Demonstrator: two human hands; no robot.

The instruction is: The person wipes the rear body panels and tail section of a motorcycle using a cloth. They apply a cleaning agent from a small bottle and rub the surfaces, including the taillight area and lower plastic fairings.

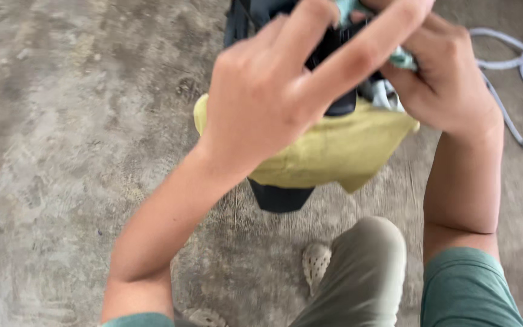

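At the top centre of the frame the right hand is closed around a pale teal cloth. The left hand is spread open, fingers extended across a dark object — gripping nothing visible. Below hangs a yellow cloth. White cord lies upper right on concrete floor.
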